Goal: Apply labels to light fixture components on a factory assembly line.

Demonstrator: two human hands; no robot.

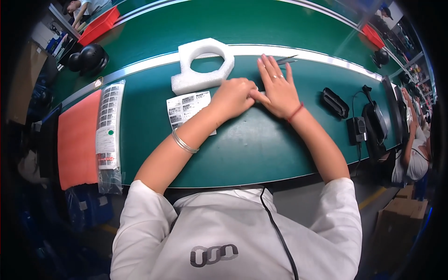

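Above the green tabletop my two hands meet near the middle. My left hand (235, 98) is closed, its fingers curled at the tip of my right thumb; whatever they hold, if anything, is hidden. Beside it, my right hand (280, 95) lies palm down with the fingers stretched out and the thumb reaching toward the left hand. A printed label sheet (176, 106) rests partly under my left forearm. Just behind it stands a white foam piece (184, 56) with a large round hole. Past my right fingertips lies a thin metal tool, perhaps tweezers (287, 59).
At left lie an orange-red sheet (78, 140) and a bagged stack of labels (109, 123). On the right are a black case (334, 102), a black power adapter (356, 129) and a cable. Red bins (100, 25) stand beyond, with people at work on both sides.
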